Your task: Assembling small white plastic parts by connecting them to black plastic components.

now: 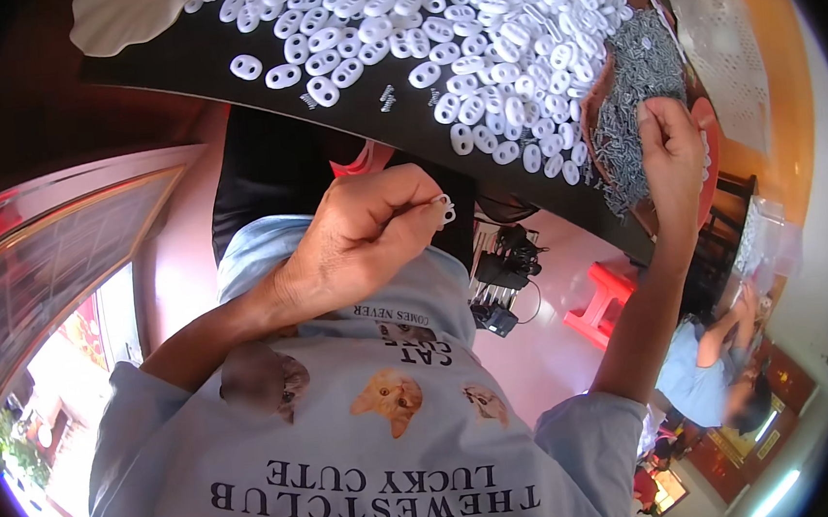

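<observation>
My left hand (363, 228) is closed in front of my shirt, pinching a small white oval plastic piece with two holes (447, 209) between thumb and fingertips. My right hand (673, 151) is at the near edge of a heap of small grey metal springs (640, 61), thumb and forefinger pressed together. Whatever sits between those fingertips is too small to make out. Many more white two-hole plastic pieces (513, 32) lie spread over the dark table (175, 68), left of the springs.
A few loose springs (387, 97) lie near the table's front edge. At the far left rests a pale scalloped dish (123, 19). A red stool (600, 304) and a black device with cables (507, 271) are below the table. Another person (699, 362) sits at the right.
</observation>
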`<state>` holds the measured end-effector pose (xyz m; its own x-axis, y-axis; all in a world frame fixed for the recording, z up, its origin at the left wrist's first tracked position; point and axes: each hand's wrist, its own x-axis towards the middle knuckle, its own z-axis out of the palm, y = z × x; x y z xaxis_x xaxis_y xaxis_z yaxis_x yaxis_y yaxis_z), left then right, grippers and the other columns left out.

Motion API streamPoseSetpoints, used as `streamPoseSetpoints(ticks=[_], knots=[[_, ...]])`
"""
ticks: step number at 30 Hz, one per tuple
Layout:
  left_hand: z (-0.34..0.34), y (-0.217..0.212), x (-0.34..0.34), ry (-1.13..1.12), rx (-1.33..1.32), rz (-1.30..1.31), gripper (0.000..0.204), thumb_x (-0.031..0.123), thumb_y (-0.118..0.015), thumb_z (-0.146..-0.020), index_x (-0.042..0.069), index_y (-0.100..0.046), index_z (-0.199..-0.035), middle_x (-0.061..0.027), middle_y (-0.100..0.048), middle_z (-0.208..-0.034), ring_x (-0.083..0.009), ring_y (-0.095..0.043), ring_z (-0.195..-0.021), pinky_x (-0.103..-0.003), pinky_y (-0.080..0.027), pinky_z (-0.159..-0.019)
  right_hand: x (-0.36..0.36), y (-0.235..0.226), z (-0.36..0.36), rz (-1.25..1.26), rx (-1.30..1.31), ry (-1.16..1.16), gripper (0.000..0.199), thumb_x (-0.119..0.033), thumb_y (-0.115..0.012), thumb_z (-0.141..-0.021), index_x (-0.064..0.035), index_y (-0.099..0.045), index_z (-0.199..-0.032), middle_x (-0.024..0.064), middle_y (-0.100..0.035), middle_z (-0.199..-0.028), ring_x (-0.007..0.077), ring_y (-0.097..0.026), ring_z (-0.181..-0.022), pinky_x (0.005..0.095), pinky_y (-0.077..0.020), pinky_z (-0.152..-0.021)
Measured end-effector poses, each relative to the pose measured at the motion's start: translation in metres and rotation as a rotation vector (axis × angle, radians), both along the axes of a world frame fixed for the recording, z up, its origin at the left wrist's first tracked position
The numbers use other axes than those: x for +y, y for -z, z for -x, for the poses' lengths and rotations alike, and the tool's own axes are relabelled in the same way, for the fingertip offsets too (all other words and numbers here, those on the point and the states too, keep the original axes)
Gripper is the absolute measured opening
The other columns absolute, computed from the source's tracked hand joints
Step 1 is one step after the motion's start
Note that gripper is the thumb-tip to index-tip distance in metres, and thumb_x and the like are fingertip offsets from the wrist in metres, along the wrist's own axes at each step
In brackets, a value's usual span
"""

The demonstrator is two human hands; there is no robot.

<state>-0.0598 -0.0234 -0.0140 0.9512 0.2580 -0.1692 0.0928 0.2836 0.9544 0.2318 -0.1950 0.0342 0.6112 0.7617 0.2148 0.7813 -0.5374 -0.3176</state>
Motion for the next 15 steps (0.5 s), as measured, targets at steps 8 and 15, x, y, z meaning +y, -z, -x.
streamPoseSetpoints(ticks=[8, 15], knots=[[-0.0040, 0.0017, -0.0017, -0.011, 0.006, 0.017, 0.014, 0.009, -0.051, -0.095, -0.001, -0.058, -0.088, -0.0011, -0.059, -0.071, -0.0032, -0.044, -0.060, -0.021, -0.035, -0.054, -0.0046, 0.0061, -0.0072, -0.074, -0.027, -0.022, 0.006, -0.005, -0.062, -0.088, 0.0005, -0.060, -0.091, 0.0085, -0.058, -0.079, 0.0169, -0.053, -0.066, 0.0280, -0.0428, -0.062], [-0.0055, 0.0019, -0.0016, -0.004, 0.011, -0.006, 0.015, 0.010, -0.051, -0.095, -0.001, -0.058, -0.089, -0.0003, -0.059, -0.071, -0.0029, -0.045, -0.061, -0.020, -0.036, -0.055, -0.0066, 0.0051, -0.0098, -0.136, 0.037, -0.032, 0.004, -0.001, -0.064, -0.086, 0.0001, -0.061, -0.089, 0.0019, -0.053, -0.076, 0.0075, -0.048, -0.064, 0.0228, -0.0385, -0.057]])
